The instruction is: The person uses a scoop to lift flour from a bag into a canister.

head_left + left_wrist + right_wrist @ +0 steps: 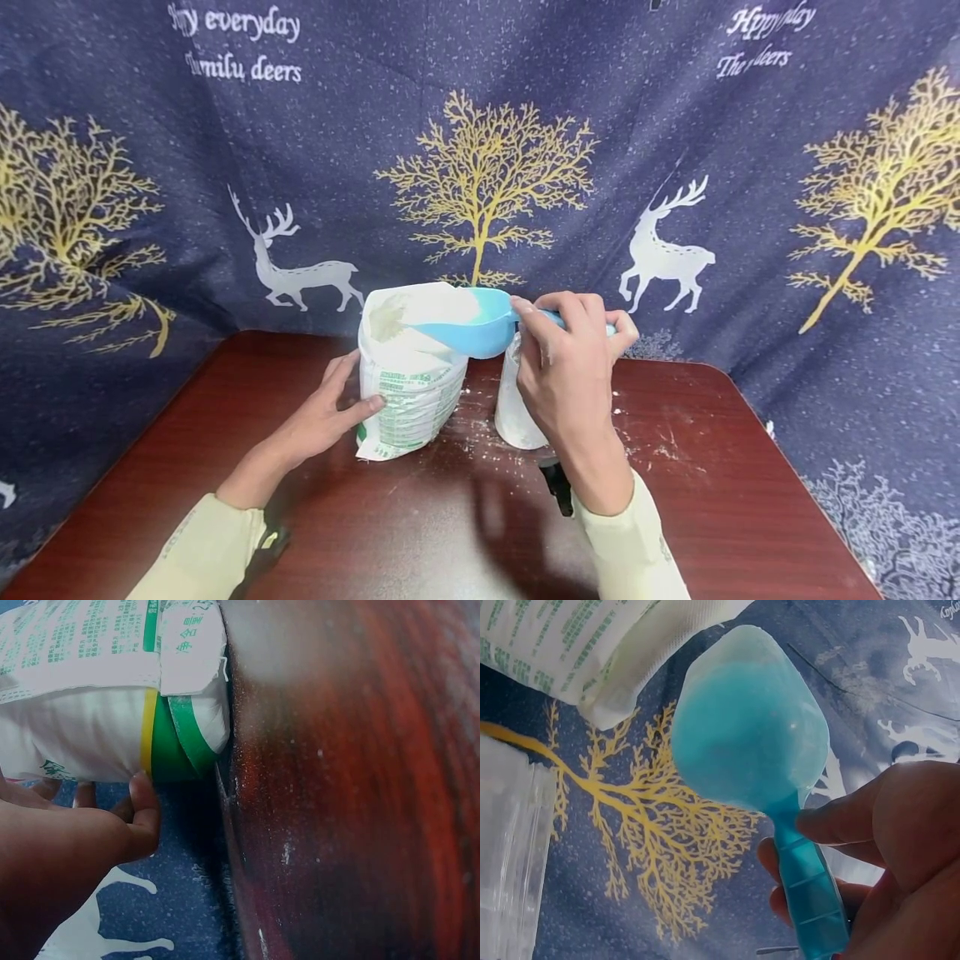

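A white bag (420,408) with green print stands upright, its top unfolded, with pale powder inside. My left hand (322,417) holds its left side, thumb on the front and fingers running behind; in the left wrist view the fingers meet the bag (82,735) near a yellow and green band. My right hand (573,358) grips the handle of a light blue scoop (480,333), whose bowl overlaps the bag's mouth and carries white powder. The right wrist view shows the scoop (750,735) from below. Partly hidden behind my right hand is a whitish, see-through container (517,417).
The brown table (420,525) has spilled powder (487,433) around the container and to its right. A dark blue cloth (480,50) with trees and deer hangs behind the table's far edge. A black strap-like piece (557,485) shows by my right wrist.
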{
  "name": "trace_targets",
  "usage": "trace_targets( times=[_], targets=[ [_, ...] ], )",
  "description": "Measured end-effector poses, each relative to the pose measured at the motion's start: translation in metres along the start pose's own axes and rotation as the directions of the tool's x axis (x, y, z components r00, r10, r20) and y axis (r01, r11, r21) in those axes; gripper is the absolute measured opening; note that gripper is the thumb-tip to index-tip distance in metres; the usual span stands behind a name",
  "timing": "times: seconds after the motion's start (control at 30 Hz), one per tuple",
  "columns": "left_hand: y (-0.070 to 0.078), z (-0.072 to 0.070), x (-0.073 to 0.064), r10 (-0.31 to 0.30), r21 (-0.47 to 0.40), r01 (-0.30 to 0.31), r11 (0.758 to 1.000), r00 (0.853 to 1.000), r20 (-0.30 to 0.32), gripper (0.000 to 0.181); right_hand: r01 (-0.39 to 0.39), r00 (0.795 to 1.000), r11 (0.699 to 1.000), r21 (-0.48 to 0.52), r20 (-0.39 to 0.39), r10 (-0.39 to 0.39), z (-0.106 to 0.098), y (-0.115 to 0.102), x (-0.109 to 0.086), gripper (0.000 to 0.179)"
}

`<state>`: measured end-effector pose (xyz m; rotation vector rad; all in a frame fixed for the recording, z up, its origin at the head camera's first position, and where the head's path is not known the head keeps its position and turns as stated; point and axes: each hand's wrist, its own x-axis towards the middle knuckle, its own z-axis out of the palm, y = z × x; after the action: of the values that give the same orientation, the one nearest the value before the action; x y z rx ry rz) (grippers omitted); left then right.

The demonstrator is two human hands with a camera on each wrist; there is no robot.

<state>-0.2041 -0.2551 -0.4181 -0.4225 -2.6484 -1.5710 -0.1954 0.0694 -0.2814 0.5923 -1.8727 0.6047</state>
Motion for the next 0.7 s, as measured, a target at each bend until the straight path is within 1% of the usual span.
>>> trace_targets(
  times=[0.17, 0.43, 0.6, 0.7],
  targets=[
    [0.001, 0.0, 0.0, 0.002, -0.005, -0.002, 1.0, 1.0, 0.0, 0.092, -0.005, 1.0, 1.0, -0.003, -0.001, 0.005, -0.004, 0.005, 0.0, 0.029],
    [0.0, 0.002, -0.001, 0.008, 0.006, -0.008, 1.0, 1.0, -0.006, 0.089, -0.012, 1.0, 1.0, -0.008, 0.01, 0.012, -0.011, 0.01, -0.001, 0.026],
    [0.001, 0.001, 0.0, 0.015, 0.004, -0.015, 1.0, 1.0, -0.004, 0.09, -0.016, 1.0, 1.0, -0.019, 0.005, 0.016, -0.016, 0.014, -0.002, 0.027],
    [0.003, 0.0, 0.0, 0.007, 0.005, -0.007, 1.0, 1.0, -0.004, 0.091, -0.013, 1.0, 1.0, -0.021, -0.001, 0.013, -0.02, 0.016, -0.002, 0.026]
  ],
)
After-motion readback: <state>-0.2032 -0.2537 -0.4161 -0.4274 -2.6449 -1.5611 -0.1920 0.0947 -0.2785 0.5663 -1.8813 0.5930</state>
